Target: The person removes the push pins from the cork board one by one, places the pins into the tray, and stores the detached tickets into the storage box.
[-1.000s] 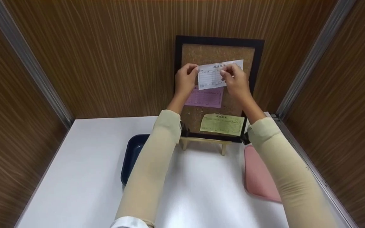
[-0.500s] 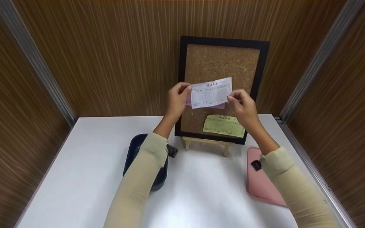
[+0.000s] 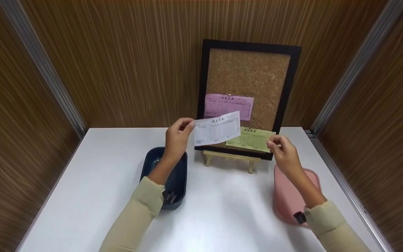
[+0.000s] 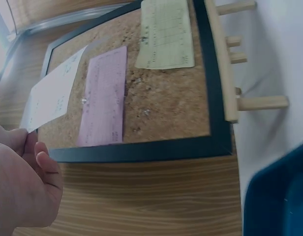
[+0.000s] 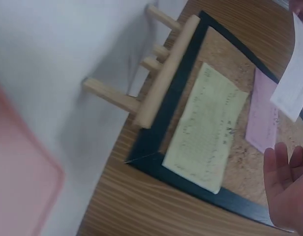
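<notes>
My left hand [image 3: 178, 140] pinches the left edge of a white printed slip [image 3: 217, 128]. The slip is held up in front of the cork board [image 3: 250, 77], overlapping the pink slip [image 3: 228, 105] and yellow slip [image 3: 252, 140] in the head view. Clear push pins fix the pink and yellow slips to the cork. My right hand [image 3: 285, 154] is near the yellow slip's right edge, thumb and index finger brought together. A tiny pale glint shows at its fingertips in the right wrist view, apparently a push pin; I cannot tell for sure.
A small wooden easel [image 3: 231, 156] supports the black-framed board against the wood-grain wall. On the white table, a dark blue tray [image 3: 184, 182] stands under my left forearm. At the right, a pink tray [image 3: 287, 196] lies below my right wrist.
The white slip has come down and left, away from the board's upper part, in my left hand. My right hand has moved off the slip, down and right, uncovering the pink slip.
</notes>
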A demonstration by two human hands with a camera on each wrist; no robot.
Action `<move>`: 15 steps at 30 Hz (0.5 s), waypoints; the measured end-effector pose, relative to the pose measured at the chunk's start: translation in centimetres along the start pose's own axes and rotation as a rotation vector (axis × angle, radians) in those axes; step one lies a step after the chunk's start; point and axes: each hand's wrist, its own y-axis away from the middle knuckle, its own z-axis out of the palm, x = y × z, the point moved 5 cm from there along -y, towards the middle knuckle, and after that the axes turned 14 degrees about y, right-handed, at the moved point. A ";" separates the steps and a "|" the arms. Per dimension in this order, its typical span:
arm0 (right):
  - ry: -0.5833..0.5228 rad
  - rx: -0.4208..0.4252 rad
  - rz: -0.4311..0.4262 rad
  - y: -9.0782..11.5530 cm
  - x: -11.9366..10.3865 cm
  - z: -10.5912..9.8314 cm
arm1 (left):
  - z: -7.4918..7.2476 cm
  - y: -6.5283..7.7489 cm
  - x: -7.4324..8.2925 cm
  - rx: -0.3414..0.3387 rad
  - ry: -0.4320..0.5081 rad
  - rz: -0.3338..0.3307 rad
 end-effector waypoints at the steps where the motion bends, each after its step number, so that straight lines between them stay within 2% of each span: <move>1: 0.009 -0.001 0.020 0.5 0.6 -0.1 | -0.5 0.5 -0.1 0.005 -0.015 -0.004; 8: 0.046 -0.037 0.130 3.8 4.9 -0.6 | -3.8 3.1 -0.7 0.053 0.000 0.015; 15: 0.161 -0.131 0.233 6.4 9.3 -1.1 | -6.8 5.7 -1.9 0.111 0.013 -0.056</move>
